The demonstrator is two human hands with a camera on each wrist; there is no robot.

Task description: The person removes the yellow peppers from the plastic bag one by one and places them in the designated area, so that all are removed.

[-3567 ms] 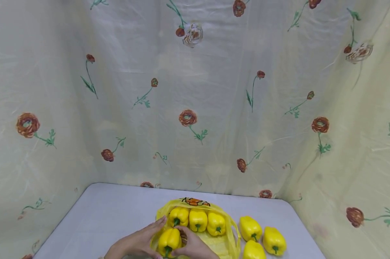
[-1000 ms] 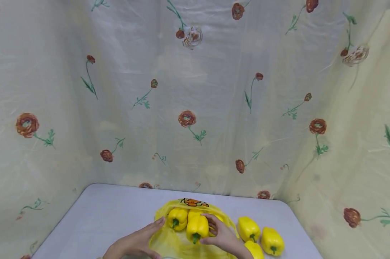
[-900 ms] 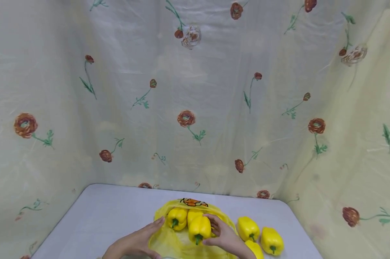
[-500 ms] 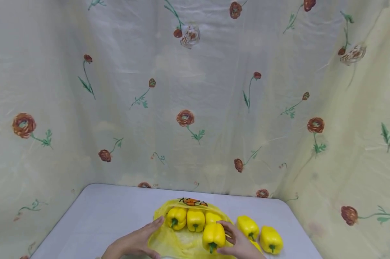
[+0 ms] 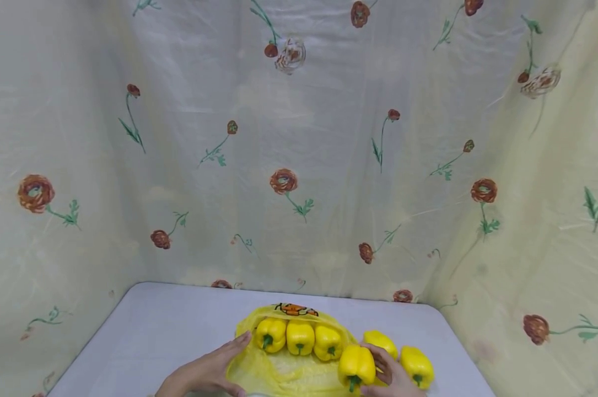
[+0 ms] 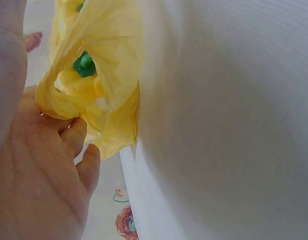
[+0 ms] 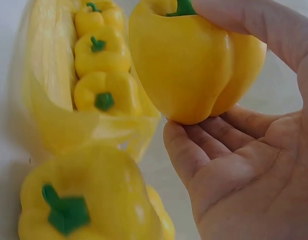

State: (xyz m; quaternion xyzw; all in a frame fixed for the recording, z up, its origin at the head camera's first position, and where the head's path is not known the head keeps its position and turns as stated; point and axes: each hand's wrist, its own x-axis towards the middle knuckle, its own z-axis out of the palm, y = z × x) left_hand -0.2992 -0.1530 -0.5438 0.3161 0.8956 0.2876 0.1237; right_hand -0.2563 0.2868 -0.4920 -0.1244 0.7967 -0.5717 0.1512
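Observation:
A yellow plastic bag [image 5: 279,380] lies on its side, its mouth toward me. Three yellow bell peppers sit in a row inside it: a left one [image 5: 271,334], a middle one [image 5: 300,337] and a right one [image 5: 328,343]. At the bag's left edge is my left hand [image 5: 201,372]; in the left wrist view its fingers curl at the bag's rim [image 6: 58,105]. Just right of the bag's mouth, my right hand [image 5: 398,377] grips another bell pepper [image 5: 356,365], stem toward me. The right wrist view shows thumb and fingers around this pepper [image 7: 194,65].
To the right of the bag, a bell pepper [image 5: 382,343] lies partly behind my right hand, and another bell pepper [image 5: 416,366] is farther right. The white table [image 5: 179,314] ends at a flower-printed curtain [image 5: 299,220] at the back and sides.
My right hand has carried a bell pepper rightward from within the bag's mouth to its right side. Earlier a pepper was between both hands at the bag's left. The left hand stays almost still.

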